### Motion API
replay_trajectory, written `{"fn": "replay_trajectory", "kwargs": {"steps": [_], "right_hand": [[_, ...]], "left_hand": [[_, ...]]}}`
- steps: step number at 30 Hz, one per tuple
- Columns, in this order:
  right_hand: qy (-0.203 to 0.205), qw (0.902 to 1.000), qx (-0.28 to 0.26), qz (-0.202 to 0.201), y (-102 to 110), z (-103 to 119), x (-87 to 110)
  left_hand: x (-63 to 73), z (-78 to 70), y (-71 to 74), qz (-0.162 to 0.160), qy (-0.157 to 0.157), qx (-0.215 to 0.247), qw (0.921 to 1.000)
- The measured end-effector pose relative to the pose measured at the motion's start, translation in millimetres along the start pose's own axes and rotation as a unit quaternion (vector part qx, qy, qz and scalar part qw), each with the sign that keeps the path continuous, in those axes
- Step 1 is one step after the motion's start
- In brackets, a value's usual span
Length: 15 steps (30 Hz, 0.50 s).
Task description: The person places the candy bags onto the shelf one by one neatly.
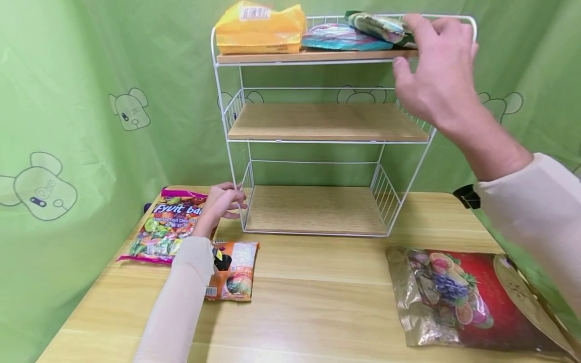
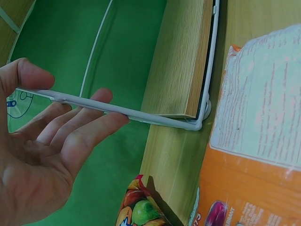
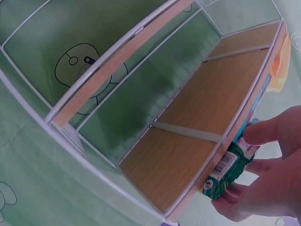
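Observation:
A white wire rack [image 1: 231, 166] with wooden shelves stands on the table. My left hand [image 1: 222, 201] is at its left front post; in the left wrist view the thumb and fingers [image 2: 96, 129] of that hand hold the white post [image 2: 141, 114] from both sides. On the top shelf, my right hand [image 1: 442, 70] grips a green packet [image 1: 379, 27], whose barcode end shows between thumb and fingers in the right wrist view [image 3: 225, 169]. This packet partly overlaps a blue-and-pink packet [image 1: 342, 38]. Left of them sits a yellow bag [image 1: 260, 30].
A pink-edged bag of fruit chews [image 1: 168, 222] and an orange packet [image 1: 242, 267] lie on the table at the left, partly behind the left arm. A large red and gold bag [image 1: 481, 297] lies at the right. Green cloth [image 1: 91, 60] hangs behind the rack.

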State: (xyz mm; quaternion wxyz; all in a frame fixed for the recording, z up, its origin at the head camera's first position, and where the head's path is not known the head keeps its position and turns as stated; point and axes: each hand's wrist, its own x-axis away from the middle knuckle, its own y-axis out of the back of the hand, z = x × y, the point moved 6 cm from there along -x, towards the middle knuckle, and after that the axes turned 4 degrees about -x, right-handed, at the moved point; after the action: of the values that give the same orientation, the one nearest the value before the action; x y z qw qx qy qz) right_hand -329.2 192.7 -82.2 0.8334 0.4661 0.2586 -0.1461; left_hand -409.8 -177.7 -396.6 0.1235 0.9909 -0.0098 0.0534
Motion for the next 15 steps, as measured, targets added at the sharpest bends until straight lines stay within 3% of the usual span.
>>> {"fn": "replay_trajectory", "kwargs": {"steps": [15], "right_hand": [[0.033,0.9992,-0.007,-0.020,-11.0,-1.9,1.0]], "left_hand": [[1.7,-0.3,-0.7,-0.002,-0.001,0.002,1.0000]]}}
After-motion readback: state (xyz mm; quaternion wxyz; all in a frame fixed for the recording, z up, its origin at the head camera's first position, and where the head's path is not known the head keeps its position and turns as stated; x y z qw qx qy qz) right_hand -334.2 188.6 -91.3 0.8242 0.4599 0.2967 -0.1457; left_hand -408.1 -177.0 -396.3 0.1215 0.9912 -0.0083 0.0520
